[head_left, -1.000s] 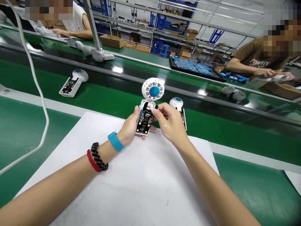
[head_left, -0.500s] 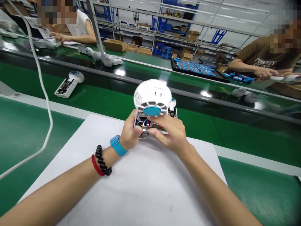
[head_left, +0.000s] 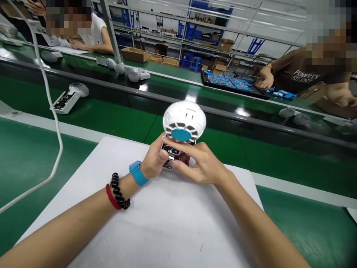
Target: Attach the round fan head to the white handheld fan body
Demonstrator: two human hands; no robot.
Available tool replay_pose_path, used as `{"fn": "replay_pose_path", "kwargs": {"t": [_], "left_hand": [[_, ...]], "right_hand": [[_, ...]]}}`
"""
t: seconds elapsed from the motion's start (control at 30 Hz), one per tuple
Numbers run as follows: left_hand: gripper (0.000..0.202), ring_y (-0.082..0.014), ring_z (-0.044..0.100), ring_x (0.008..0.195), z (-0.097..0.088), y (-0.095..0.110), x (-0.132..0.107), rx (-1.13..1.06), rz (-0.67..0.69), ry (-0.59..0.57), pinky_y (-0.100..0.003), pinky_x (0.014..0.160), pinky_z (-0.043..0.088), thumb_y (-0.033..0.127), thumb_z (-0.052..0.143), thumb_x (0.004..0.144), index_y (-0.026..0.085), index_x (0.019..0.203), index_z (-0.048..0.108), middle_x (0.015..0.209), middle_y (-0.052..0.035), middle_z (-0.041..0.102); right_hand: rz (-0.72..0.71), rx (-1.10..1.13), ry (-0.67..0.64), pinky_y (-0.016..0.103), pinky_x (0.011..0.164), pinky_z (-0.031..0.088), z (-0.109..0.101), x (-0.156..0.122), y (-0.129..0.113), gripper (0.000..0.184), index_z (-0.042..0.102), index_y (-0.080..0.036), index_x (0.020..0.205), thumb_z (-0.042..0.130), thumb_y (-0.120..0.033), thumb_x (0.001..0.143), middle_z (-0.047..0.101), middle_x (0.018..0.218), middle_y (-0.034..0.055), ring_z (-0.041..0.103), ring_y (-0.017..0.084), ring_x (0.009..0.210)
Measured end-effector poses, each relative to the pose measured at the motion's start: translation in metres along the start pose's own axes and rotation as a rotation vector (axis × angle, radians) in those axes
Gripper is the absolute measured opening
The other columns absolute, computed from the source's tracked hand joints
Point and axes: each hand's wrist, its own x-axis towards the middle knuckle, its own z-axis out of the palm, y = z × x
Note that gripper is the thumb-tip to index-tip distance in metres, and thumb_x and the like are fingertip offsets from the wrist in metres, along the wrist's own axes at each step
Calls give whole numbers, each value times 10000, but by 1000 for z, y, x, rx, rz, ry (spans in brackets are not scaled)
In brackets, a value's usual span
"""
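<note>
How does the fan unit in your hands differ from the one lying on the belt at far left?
The held fan unit is tipped with its round head toward the camera, gripped by the left hand and right hand; its board is mostly hidden. The belt fan unit lies flat, untouched, board fully exposed. Both have white heads with blue centres.

One white fan (head_left: 184, 120) with a blue hub sits in two hands, the left hand (head_left: 153, 160) and the right hand (head_left: 200, 163), above one white mat (head_left: 156, 219). Beyond the mat, one more fan (head_left: 67, 98) lies on the green belt. Two other people (head_left: 92, 31) work across the belt, beside one black tray (head_left: 231, 82) of blue parts. One white cable (head_left: 54, 123) hangs left of the mat. Three bands circle the left wrist.
</note>
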Motion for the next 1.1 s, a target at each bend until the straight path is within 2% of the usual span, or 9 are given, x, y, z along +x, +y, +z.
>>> {"fn": "replay_pose_path", "kwargs": {"t": [0.1,0.17,0.3,0.5,0.63,0.77,0.87,1.03,1.1], "left_hand": [[655,-254,688,849,3,1,0,-40,-57,-16,-305,659,577,747,494,847,150,1097,595,1032,-136,683],[670,-240,690,775,5,2,1,-79,-92,-22,-293,587,557,773,498,827,163,1097,572,986,-119,690],[638,-202,677,675,9,6,3,-51,-63,46,-251,489,496,777,487,830,190,1066,570,878,-84,690],[655,-209,667,635,7,7,2,15,-58,85,-281,500,525,800,483,810,188,1029,564,825,-84,687],[633,-178,639,586,6,6,1,47,-55,90,-267,503,522,774,477,835,180,1041,555,805,-71,678],[650,-203,646,722,3,5,0,173,12,157,-286,606,542,774,479,833,155,1001,581,857,-92,668],[677,-225,639,794,1,3,-1,245,37,195,-315,674,543,780,462,834,138,999,603,903,-112,661],[703,-234,658,817,0,0,-1,233,101,235,-305,667,554,776,454,842,134,1084,608,957,-132,672],[706,-261,672,891,1,0,0,220,114,224,-332,730,573,758,459,853,134,1150,604,1005,-146,676]], "right_hand": [[-41,-135,-13,257,578,508,-7,0,1,385,592,-269,1335,574,-304,952,745,893,2,612,120,573],[-77,-206,19,256,576,500,-10,0,3,337,623,-255,1283,578,-341,960,749,878,3,637,127,595],[-129,-269,93,242,543,479,-9,1,8,274,685,-203,1107,568,-413,976,743,799,6,673,130,602],[-89,-116,118,238,548,503,-4,0,8,237,662,-209,1138,611,-336,945,729,775,-5,658,124,594],[-74,-80,105,245,559,516,-1,0,5,222,681,-191,1118,605,-287,932,734,790,18,652,128,592],[100,81,46,234,549,514,2,1,-2,290,677,-178,1165,571,-322,938,747,901,51,631,111,564],[234,220,-21,208,518,481,4,3,-7,297,679,-206,1182,500,-320,975,743,904,31,599,84,517],[237,181,11,207,540,462,2,7,-10,278,677,-201,1155,519,-322,961,720,766,4,614,107,545],[226,146,2,202,520,436,-2,8,-12,258,694,-197,1112,520,-313,961,711,730,-2,608,106,534]]}}
